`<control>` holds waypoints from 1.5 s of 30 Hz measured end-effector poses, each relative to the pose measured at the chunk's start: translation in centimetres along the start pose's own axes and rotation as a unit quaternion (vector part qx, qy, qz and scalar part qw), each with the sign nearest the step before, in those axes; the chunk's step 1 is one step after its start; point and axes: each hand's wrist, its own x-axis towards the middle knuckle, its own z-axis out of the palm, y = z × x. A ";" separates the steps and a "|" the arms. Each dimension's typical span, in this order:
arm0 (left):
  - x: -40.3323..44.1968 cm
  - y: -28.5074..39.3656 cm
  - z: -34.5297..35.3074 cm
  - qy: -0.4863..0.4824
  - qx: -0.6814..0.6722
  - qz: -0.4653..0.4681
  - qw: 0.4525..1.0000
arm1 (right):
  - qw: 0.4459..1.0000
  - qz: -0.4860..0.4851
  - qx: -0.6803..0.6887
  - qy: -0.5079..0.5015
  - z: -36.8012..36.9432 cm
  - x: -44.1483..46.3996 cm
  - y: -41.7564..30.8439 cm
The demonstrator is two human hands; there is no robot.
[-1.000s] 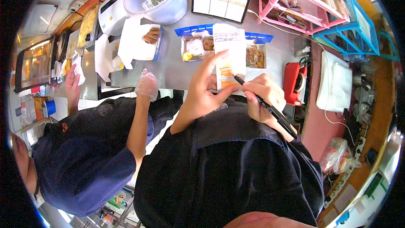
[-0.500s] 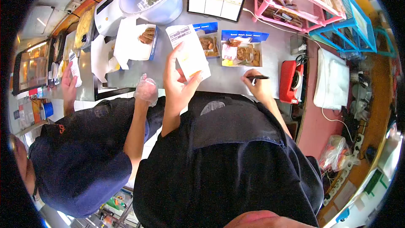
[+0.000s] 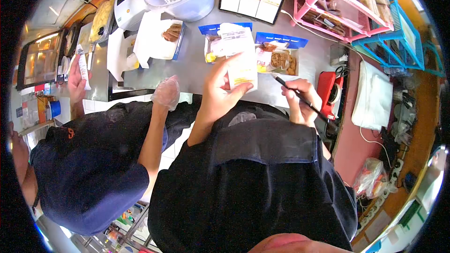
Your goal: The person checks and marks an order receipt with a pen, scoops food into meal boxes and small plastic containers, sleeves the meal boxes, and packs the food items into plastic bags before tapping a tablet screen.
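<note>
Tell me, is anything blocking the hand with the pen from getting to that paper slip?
Nothing visible: between the pen in the right hand and the paper slip in the left hand, there's just an open gap.

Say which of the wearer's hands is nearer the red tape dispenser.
Right: the right hand sits just left of the red tape dispenser; the left hand is much farther left.
</note>
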 end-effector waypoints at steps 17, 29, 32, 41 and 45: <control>-0.6 1.0 0.7 -0.005 0.051 0.035 0.998 | 0.955 -0.221 -0.177 -0.091 3.2 2.2 -2.4; -0.5 0.8 -1.1 0.050 0.083 0.058 0.994 | 0.957 -0.244 -0.115 -0.107 3.7 1.7 -2.0; -0.6 1.0 -0.7 0.036 0.051 0.036 0.997 | 0.961 -0.230 -0.120 -0.098 4.2 2.1 -1.7; -1.0 0.5 -1.0 0.011 0.074 0.050 0.996 | 0.962 -0.210 -0.124 -0.124 4.5 2.3 -1.5; -1.0 0.3 -1.2 0.033 0.103 0.062 0.992 | 0.963 -0.180 -0.154 -0.128 4.2 2.5 -1.9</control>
